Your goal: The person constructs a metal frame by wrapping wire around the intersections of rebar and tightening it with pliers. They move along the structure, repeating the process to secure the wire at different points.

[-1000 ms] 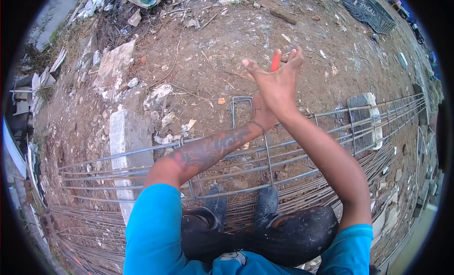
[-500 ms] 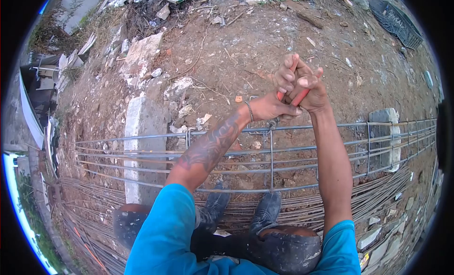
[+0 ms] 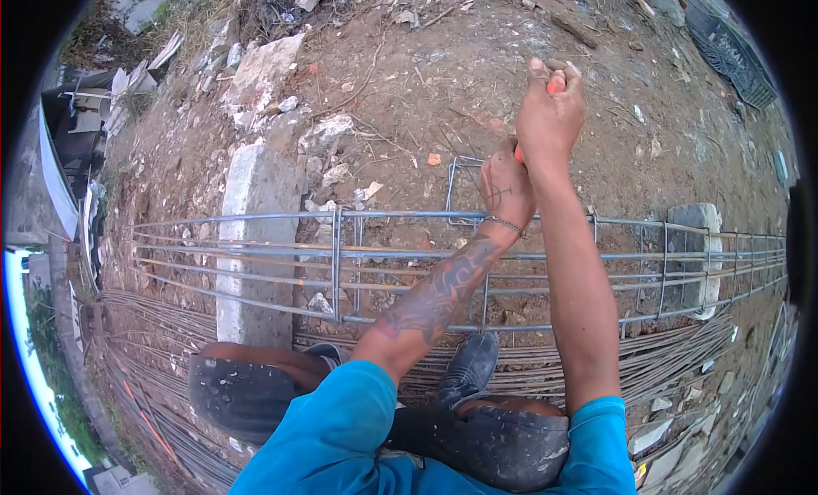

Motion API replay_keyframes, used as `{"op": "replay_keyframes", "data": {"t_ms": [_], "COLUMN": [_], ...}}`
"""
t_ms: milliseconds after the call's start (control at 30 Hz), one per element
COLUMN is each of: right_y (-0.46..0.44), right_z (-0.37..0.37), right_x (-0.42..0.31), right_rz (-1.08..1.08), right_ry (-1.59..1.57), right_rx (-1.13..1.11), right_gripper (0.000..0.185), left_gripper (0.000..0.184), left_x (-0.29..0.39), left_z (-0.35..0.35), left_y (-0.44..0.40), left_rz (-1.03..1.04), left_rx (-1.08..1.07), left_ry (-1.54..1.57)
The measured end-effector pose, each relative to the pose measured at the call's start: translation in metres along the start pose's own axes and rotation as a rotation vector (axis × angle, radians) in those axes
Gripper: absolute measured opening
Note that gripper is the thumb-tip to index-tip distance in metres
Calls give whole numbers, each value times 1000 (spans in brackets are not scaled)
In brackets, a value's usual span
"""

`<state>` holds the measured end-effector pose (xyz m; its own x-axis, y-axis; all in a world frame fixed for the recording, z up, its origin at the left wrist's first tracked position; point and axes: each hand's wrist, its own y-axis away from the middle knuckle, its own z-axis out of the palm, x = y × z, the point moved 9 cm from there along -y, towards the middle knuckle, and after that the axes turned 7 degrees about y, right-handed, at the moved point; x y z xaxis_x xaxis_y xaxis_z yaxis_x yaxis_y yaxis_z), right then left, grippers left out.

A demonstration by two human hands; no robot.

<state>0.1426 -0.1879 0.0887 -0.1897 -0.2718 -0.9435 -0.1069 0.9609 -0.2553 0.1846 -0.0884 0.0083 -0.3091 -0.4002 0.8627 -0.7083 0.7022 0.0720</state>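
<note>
My right hand [image 3: 552,116] is closed around one handle of a red-handled tool, which looks like pincers; a red grip end [image 3: 556,83] pokes out between its fingers. Just below it, my left hand [image 3: 507,184] is curled shut, and another bit of red shows at its upper edge against my right wrist. Its fingers are mostly hidden behind the palm. The tool's head cannot be seen. Thin wires [image 3: 456,150] stick out left of my left hand. Both hands are above the far bar of a long rebar cage [image 3: 400,255] tied with square stirrups.
The cage rests on two concrete blocks, one on the left [image 3: 243,188] and one on the right [image 3: 709,218]. Loose steel rods [image 3: 665,350] lie beneath and in front, near my boot [image 3: 473,363]. Rubble covers the dirt, and a dark crate [image 3: 733,60] stands far right.
My right hand has moved up and away, its fingers closing round the handle. My left hand has shifted right and turned its back to me. The two handles no longer show side by side.
</note>
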Motion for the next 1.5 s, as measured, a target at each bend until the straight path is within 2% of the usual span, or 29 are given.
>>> {"op": "replay_keyframes", "data": {"t_ms": [67,133,200,233,300,333,400,433,500,533,567,667,700,767,833,900,967,1000,1067,1100,1167,1267,1367,1500], "right_y": [-21,-36,-38,-37,-35,-28,-21,-16,-5,4,11,37,39,53,51,48,26,24,7,8,-7,-11,-19,-20], "right_z": [13,34,60,72,96,108,131,142,159,173,189,186,188,190,199,201,194,184,151,137,113,84,76,77], "right_x": [17,42,62,70,82,94,106,116,149,171,188,178,186,216,251,241,182,151,81,69,39,31,53,49], "right_rz": [83,154,243,283,330,415,492,522,565,635,697,801,807,980,994,1003,782,776,581,573,388,444,539,494], "right_ry": [138,132,136,133,137,157,176,191,228,169,103,106,108,-32,-39,-53,-24,-26,-41,-30,-159,-317,-325,-334], "right_rx": [-95,-197,-301,-362,-432,-475,-532,-582,-642,-731,-823,-961,-962,-988,-1029,-1070,-1017,-1017,-931,-933,-866,-874,-927,-966], "right_gripper": [30,26,23,22,22,19,17,17,17,16,16,12,12,6,8,10,17,17,35,35,41,44,47,48], "left_gripper": [56,76,80,80,73,73,62,62,61,56,56,53,52,52,52,55,57,58,58,59,61,63,67,63], "left_x": [18,48,39,26,-32,-40,-88,-92,-94,-95,-97,-99,-99,-99,-102,-88,-89,-90,-85,-86,-86,-91,-92,-79], "left_z": [-16,-18,-8,-22,-58,-58,-32,-36,-9,-3,-2,-4,-5,-2,-3,-11,-12,-12,-14,-14,-14,-13,-10,-39], "left_y": [20,80,123,125,109,104,94,81,77,76,74,73,72,76,72,68,71,70,68,70,73,74,77,79], "left_rz": [330,407,430,404,4,-15,-352,-363,-367,-376,-384,-332,-331,-327,-329,-338,-361,-318,-269,-312,-349,-337,-319,-208], "left_rx": [291,232,-116,-113,39,32,-383,-382,-733,-806,-803,-743,-733,-730,-692,-725,-760,-698,-635,-675,-703,-675,-636,-498], "left_ry": [174,-122,-41,-33,-328,-325,-449,-444,-287,-269,-262,-260,-251,-236,-261,-278,-290,-282,-261,-261,-251,-222,-173,-243]}}
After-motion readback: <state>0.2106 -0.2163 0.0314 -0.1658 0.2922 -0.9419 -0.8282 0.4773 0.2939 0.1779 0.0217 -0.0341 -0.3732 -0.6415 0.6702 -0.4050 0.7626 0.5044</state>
